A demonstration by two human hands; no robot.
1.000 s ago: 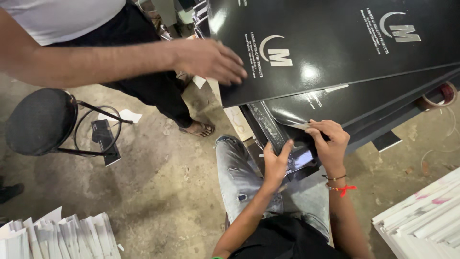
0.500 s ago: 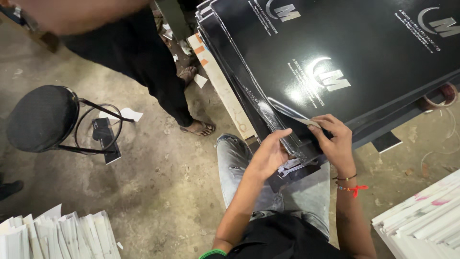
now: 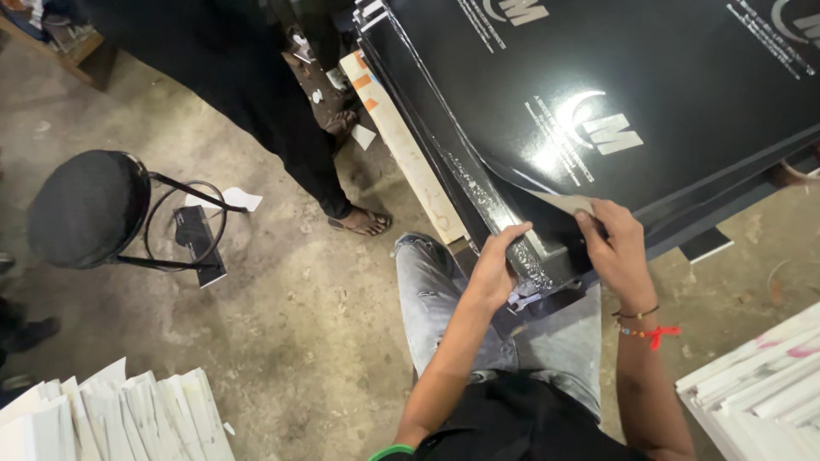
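Knees in grey jeans (image 3: 436, 299) fill the space below both hands. Left hand (image 3: 495, 271) curls over the stack's glittering edge (image 3: 512, 235), fingertips hidden behind it. Right hand (image 3: 617, 248) pinches the lifted corner of the top glossy black sheet (image 3: 649, 102) (its far side cut off). Beyond the left hand stands another person's sandalled foot (image 3: 363, 224); farther left, a round black stool (image 3: 85, 209).

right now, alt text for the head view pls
Seated person's left hand presses the corner of a stack of glossy black printed sheets while the right hand peels up the top sheet's corner. Another person's sandalled foot and a black stool stand nearby.
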